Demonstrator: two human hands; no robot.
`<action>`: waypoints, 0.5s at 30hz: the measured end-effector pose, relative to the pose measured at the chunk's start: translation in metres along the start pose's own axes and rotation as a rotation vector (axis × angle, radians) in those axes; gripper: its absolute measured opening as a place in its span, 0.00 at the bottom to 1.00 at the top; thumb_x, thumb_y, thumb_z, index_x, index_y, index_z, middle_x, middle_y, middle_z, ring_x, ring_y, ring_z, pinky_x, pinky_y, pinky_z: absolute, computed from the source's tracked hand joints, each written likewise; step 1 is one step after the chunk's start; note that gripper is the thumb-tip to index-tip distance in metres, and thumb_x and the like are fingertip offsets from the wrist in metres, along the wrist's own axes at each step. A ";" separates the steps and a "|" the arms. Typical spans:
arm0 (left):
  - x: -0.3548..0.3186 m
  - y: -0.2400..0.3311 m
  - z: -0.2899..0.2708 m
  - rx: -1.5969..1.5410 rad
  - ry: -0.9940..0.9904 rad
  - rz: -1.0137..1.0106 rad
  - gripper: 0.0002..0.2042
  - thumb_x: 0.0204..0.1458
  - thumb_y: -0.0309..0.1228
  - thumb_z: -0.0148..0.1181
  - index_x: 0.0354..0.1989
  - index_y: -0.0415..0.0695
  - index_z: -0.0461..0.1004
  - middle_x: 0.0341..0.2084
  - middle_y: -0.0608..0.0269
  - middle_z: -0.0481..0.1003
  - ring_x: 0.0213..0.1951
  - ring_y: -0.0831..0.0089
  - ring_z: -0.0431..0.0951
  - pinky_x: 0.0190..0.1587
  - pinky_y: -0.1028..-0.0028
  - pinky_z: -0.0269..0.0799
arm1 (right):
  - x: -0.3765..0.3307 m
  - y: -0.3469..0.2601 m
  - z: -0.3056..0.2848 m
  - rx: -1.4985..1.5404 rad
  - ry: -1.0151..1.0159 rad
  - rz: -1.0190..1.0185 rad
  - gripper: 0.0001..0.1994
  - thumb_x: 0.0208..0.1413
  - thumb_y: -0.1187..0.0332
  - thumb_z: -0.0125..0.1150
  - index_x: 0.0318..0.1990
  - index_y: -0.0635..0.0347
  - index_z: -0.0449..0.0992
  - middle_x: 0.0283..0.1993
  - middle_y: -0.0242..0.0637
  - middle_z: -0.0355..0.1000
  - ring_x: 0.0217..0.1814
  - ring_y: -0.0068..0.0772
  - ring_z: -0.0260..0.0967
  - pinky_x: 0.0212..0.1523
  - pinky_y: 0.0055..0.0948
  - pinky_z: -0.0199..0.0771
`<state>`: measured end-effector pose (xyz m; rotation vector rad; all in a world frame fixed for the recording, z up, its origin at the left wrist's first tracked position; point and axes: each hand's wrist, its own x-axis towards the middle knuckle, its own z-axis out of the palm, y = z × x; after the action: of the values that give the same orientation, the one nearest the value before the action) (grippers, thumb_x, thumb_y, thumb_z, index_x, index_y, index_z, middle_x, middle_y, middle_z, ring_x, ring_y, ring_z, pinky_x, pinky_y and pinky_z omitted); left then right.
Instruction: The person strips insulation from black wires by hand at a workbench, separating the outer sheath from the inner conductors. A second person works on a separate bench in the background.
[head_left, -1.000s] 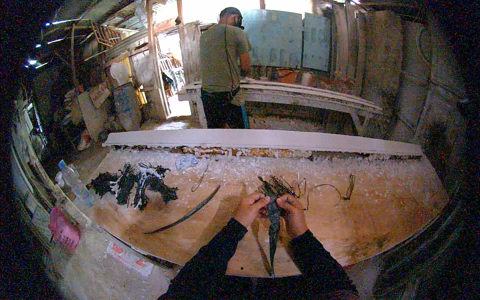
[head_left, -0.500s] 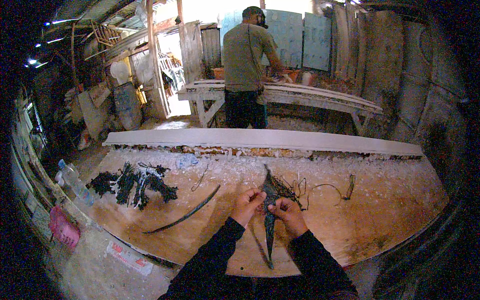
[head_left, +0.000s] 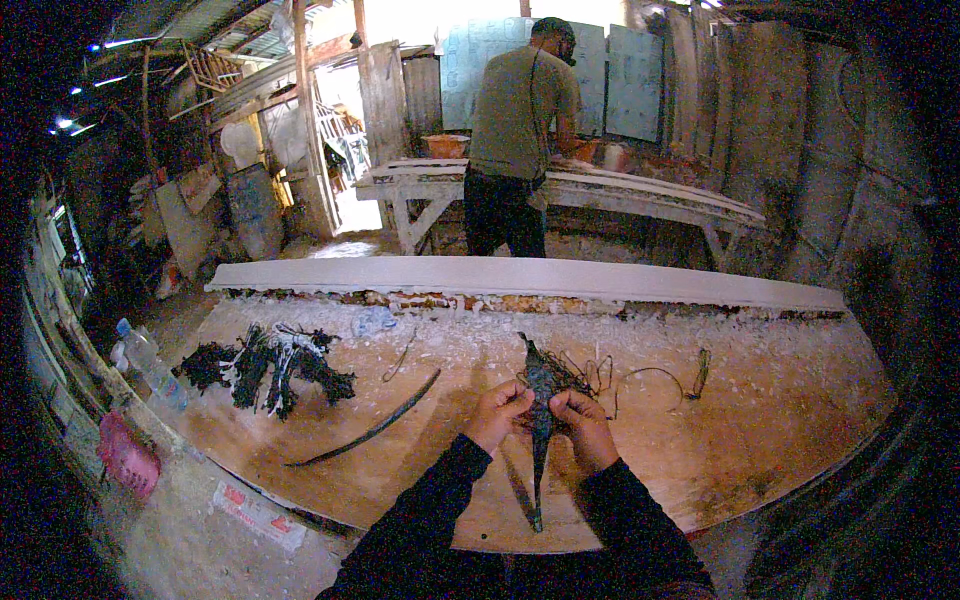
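Note:
Between my two hands a dark, flat strip (head_left: 540, 455) hangs over the table, wider in the middle and narrowing toward both ends. My left hand (head_left: 499, 415) pinches its left edge, while my right hand (head_left: 586, 428) pinches the right edge; both hands are closed. Just beyond my right hand lies a tangle of thin dark cord or wire (head_left: 572, 375). Left of my left hand rests a narrow, curved dark strip (head_left: 372, 427). Farther left are several bunched black strands (head_left: 262, 370), some with white streaks.
A white-coated rail (head_left: 520, 273) runs along the far edge of the wooden table (head_left: 690, 470). A thin loop and small bundle (head_left: 700, 380) lie right. Plastic bottle (head_left: 145, 357) and pink item (head_left: 130, 458) are left. Beyond, a person (head_left: 520, 110) works at a white bench (head_left: 650, 190).
The strip's far end has shifted slightly left and looks wider, and its near tip has risen a little. My hands stay nearly in place. The other person has moved right and leans forward.

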<state>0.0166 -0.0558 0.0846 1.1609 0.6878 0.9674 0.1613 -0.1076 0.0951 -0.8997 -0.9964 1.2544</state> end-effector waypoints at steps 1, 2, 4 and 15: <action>-0.001 0.001 0.001 -0.008 0.006 -0.010 0.07 0.50 0.35 0.51 0.29 0.46 0.67 0.22 0.71 0.69 0.24 0.80 0.70 0.26 0.80 0.68 | 0.000 -0.001 0.000 -0.023 0.016 0.009 0.05 0.48 0.67 0.55 0.27 0.58 0.71 0.26 0.26 0.68 0.29 0.20 0.63 0.31 0.20 0.64; -0.002 0.001 0.002 -0.016 0.013 -0.020 0.07 0.51 0.36 0.50 0.27 0.47 0.65 0.21 0.72 0.68 0.22 0.82 0.70 0.25 0.81 0.68 | 0.000 -0.002 0.001 -0.036 -0.011 -0.019 0.06 0.49 0.67 0.55 0.27 0.58 0.71 0.26 0.27 0.68 0.29 0.20 0.63 0.31 0.20 0.64; -0.003 0.003 0.003 -0.045 0.090 -0.016 0.08 0.51 0.37 0.49 0.28 0.47 0.66 0.21 0.72 0.68 0.23 0.82 0.70 0.24 0.80 0.68 | -0.003 -0.006 0.003 -0.117 0.008 -0.003 0.07 0.50 0.65 0.54 0.27 0.58 0.71 0.26 0.27 0.68 0.28 0.20 0.63 0.29 0.20 0.64; 0.000 0.005 0.004 0.383 0.189 0.255 0.08 0.48 0.34 0.53 0.29 0.43 0.67 0.20 0.70 0.68 0.23 0.80 0.67 0.27 0.79 0.64 | -0.011 -0.011 0.015 -0.119 -0.053 0.025 0.09 0.46 0.65 0.58 0.22 0.56 0.67 0.22 0.25 0.64 0.23 0.17 0.59 0.26 0.18 0.60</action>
<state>0.0188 -0.0571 0.0910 1.5331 0.9194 1.2047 0.1501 -0.1197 0.1092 -0.9779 -1.1143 1.2553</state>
